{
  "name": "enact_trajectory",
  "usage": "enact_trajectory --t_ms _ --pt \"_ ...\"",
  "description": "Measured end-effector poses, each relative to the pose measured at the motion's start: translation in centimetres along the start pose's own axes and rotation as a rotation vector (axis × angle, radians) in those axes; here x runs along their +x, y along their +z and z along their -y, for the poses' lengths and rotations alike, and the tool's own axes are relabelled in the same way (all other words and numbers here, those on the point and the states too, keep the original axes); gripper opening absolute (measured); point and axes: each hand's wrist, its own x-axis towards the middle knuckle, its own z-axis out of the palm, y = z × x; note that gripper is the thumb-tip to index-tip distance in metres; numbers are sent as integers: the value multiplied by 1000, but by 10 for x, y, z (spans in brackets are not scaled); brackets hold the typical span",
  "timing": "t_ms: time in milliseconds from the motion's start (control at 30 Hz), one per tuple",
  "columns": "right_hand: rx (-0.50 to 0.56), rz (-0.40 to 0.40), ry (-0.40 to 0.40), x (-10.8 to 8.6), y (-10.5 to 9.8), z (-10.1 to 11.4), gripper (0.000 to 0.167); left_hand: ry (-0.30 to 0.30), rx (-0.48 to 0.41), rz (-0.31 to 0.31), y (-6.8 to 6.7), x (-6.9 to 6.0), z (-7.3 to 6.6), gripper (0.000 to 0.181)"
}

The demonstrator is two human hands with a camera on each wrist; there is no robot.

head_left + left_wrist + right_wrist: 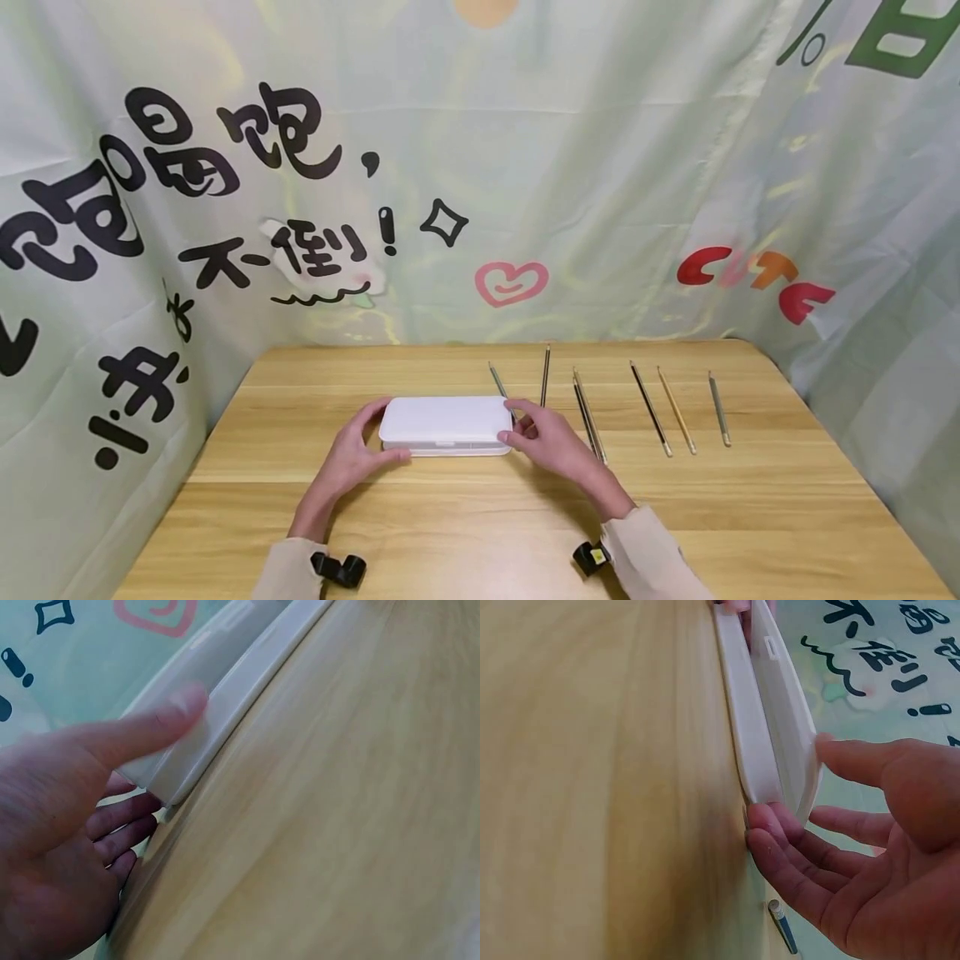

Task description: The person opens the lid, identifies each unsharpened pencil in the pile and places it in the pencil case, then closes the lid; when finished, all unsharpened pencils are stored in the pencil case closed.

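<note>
A white pencil case (446, 417) lies lengthwise across the table, its lid tilted up slightly along the front, leaving a narrow gap. My left hand (352, 454) grips the left end, with the thumb on the front side and the fingers round the end. At the opposite end, my right hand (551, 440) holds the case by its right edge. In the right wrist view, the thumb of that hand (900, 832) touches the raised lid (791, 712), while some fingertips are at the base (750, 727). The contents of the case are hidden.
Several pencils lie to the right on the wooden table (465, 525): a black one (649, 407), a tan one (677, 410), a grey one (718, 408) and a close pair (588, 412). Another black pencil (546, 375) lies behind my right hand. A printed curtain (600, 183) stands behind the table.
</note>
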Motion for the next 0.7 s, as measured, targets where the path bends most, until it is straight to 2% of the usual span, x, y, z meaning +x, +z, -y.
enact_trajectory --t_ms 100,300,533,700 --pt "-41 -2 -12 -1 2 0 57 -15 8 10 -1 0 -1 96" --pt "-70 -7 -16 -2 6 -1 58 -6 56 4 -1 0 -2 82" --pt "-118 -33 -32 -2 10 -1 57 -1 51 9 -2 -1 -1 83" --pt "-199 -43 -54 -2 17 -1 66 28 78 20 -2 1 -1 84"
